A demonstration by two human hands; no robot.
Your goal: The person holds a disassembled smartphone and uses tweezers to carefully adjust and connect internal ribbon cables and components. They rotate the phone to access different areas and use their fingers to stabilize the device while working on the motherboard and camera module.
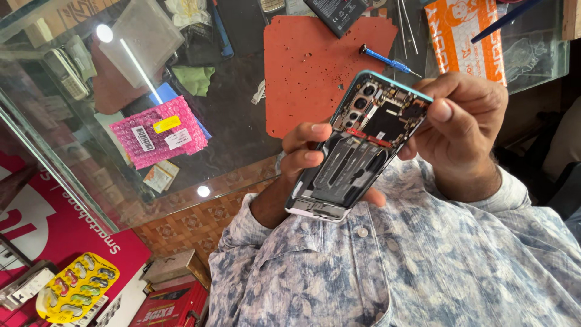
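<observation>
At centre frame, one smartphone (363, 148) w/ back cover off, internals bare, battery bay looks empty. Left hand (305, 154) wraps its lower edge; right hand (460, 124) pinches the top corner. At 12 o'clock: one blue screwdriver (387, 60), one loose battery (336, 13), one red mat (315, 66). Reassembly seemingly undone.

The scene was evenly and fairly brightly lit, seemingly from overhead; two round lamp reflections and a long bright streak glared off the glass counter (91, 139), washing out what lay beneath it; shadows were soft and faint, the deepest lying at the right edge; focus was sharp on the opened phone (363, 145) and the patterned shirt (375, 272); the corners looked slightly stretched and softer; colours were vivid, without visible motion blur.
</observation>
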